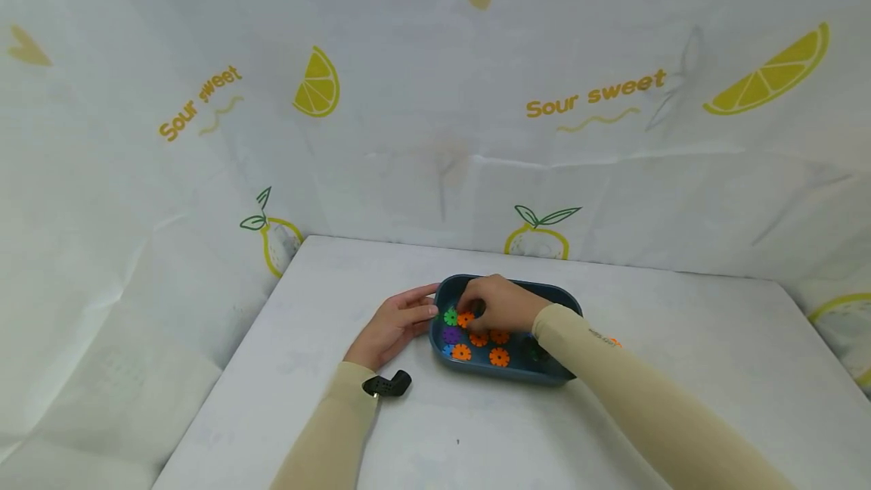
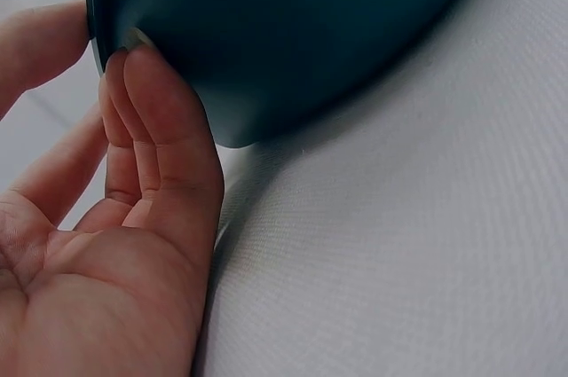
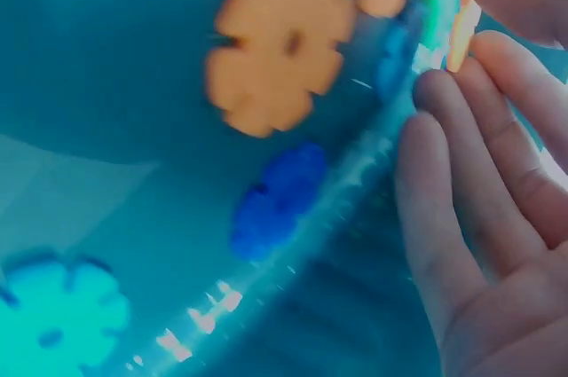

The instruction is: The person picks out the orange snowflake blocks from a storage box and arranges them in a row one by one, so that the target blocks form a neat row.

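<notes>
A dark blue-green oval tray (image 1: 505,373) holds several flower-shaped plastic building discs, among them an orange disc (image 1: 499,357), a purple disc (image 1: 452,335) and a green disc (image 1: 450,316). My right hand (image 1: 503,302) reaches into the tray's left half; in the right wrist view its thumb and forefinger pinch an orange disc (image 3: 462,33) edge-on. Against the tray's left end rests my left hand (image 1: 395,325). Its fingers (image 2: 169,120) touch the outer wall in the left wrist view, loosely extended. The right forearm hides part of the tray's right end.
A white table (image 1: 422,437) carries the tray, with a white lemon-print sheet (image 1: 408,119) behind and to the side. Just past the right sleeve shows an orange piece (image 1: 615,342), mostly hidden. A black wrist device (image 1: 388,384) sits on the left sleeve.
</notes>
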Tool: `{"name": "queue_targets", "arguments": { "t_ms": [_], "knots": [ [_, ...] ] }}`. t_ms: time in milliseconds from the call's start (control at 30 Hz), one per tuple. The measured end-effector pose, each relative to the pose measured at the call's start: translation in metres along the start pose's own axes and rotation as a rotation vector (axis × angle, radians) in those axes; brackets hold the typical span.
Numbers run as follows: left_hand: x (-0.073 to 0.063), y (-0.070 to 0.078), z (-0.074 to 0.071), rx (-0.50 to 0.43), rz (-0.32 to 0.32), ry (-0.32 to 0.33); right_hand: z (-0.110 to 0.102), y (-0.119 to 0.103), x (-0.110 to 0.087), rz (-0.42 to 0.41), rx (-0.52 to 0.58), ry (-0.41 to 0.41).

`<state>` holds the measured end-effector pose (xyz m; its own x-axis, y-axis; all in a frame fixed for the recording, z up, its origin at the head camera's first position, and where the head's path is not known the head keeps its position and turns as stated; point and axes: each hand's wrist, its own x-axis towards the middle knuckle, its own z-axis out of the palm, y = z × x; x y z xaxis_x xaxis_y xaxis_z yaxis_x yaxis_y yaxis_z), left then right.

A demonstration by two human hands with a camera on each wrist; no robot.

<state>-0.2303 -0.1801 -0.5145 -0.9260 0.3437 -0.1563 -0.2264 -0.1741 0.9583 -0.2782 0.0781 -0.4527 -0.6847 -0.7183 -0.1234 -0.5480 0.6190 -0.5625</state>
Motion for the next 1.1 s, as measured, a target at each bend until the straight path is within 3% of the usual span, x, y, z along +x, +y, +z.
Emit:
{"name": "queue_targets", "arguments": {
  "t_ms": [333,700,1100],
  "knots": [
    [0.001,-0.002,0.008,0.011,-0.015,0.032,-0.030,0.001,-0.038,0.003,0.151,0.092],
    [-0.007,-0.002,0.007,-0.001,-0.018,0.060,-0.053,0.021,-0.107,0.011,0.256,0.275],
    [-0.005,-0.003,0.011,-0.003,-0.024,0.061,-0.037,0.070,-0.191,0.168,0.214,0.530]
  ]
}}
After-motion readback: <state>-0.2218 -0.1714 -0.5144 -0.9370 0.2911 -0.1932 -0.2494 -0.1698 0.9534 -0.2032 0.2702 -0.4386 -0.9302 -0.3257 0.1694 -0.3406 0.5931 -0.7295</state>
